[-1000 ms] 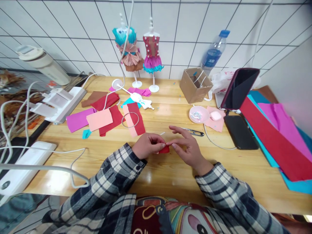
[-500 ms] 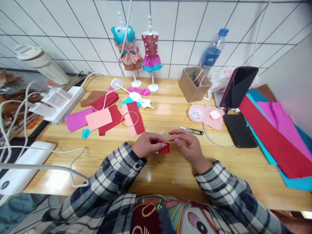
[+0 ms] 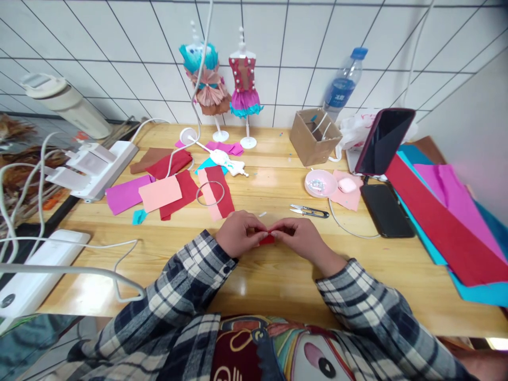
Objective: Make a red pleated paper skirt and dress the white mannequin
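Observation:
Between my two hands is a small piece of red crepe paper [image 3: 267,239], partly hidden by my fingers. My left hand [image 3: 240,233] pinches its left side between thumb and forefinger. From the other side, my right hand [image 3: 298,237] grips its upper right edge, the fingertips almost meeting those of the left. Thread snips [image 3: 309,211] lie on the wooden table just beyond my right hand. A tiny white scrap [image 3: 262,214] is beyond the fingertips. Left of it, a metal ring [image 3: 210,193] rests on pink and red paper strips [image 3: 224,197].
Two small dress forms [image 3: 243,79] in paper outfits stand at the back; a bare white one [image 3: 228,161] lies down. Right are a cardboard box [image 3: 313,140], pink bead dish [image 3: 319,185], phones [image 3: 387,210] and coloured paper sheets [image 3: 444,217]. Cables and a power strip [image 3: 107,169] lie left.
My right hand has moved left and closed on the red paper, where before it hovered apart with loose fingers. The left hand keeps its pinch. The view has shifted slightly.

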`<state>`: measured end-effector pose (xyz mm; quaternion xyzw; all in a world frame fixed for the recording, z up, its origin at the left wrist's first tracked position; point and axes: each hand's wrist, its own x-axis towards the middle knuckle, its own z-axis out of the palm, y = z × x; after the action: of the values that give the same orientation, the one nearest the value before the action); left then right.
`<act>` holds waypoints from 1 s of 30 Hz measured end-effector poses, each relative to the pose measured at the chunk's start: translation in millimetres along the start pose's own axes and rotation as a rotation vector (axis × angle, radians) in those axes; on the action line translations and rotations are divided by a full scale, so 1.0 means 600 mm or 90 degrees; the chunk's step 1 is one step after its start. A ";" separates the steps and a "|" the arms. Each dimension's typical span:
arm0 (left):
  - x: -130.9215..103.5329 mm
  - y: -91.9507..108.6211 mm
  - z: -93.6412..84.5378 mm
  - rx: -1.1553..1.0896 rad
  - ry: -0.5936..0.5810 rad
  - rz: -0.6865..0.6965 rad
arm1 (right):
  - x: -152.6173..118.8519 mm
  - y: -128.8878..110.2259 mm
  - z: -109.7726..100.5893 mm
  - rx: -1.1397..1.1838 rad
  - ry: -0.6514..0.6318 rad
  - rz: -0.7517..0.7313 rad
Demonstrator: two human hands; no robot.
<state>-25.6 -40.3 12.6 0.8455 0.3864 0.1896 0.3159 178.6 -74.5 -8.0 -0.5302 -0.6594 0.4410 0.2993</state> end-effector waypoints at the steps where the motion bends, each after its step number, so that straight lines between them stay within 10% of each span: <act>1: 0.000 -0.003 -0.002 0.034 -0.008 0.008 | 0.000 -0.001 0.000 -0.027 0.006 -0.005; 30: -0.003 -0.012 -0.019 0.214 -0.037 0.000 | 0.016 0.009 -0.007 -0.301 0.016 -0.160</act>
<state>-37.1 -33.7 15.5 0.8917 0.4032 0.0975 0.1810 182.0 -64.2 -11.8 -0.5049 -0.8009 0.2277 0.2277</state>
